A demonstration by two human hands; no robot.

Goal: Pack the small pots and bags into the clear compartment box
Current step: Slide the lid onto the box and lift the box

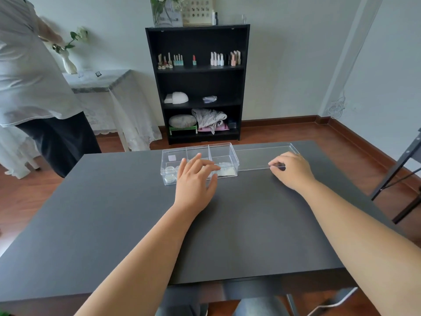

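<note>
The clear compartment box (224, 148) stands on the far middle of the dark table (136, 224). Small round pots (169, 173) lie in its left compartment, and whitish bags (225, 171) lie in its right one. My left hand (196, 181) rests against the box's front wall with fingers spread, holding nothing. To the right of the box lies the clear lid (257, 157), flat on the table. My right hand (292, 171) pinches the lid's near edge between thumb and fingers.
A black bookshelf (198, 85) with bottles stands behind the table. Another person (34, 87) stands at the left by a cloth-covered side table (100, 80) with a vase. A dark stand's legs (401, 169) are at the right.
</note>
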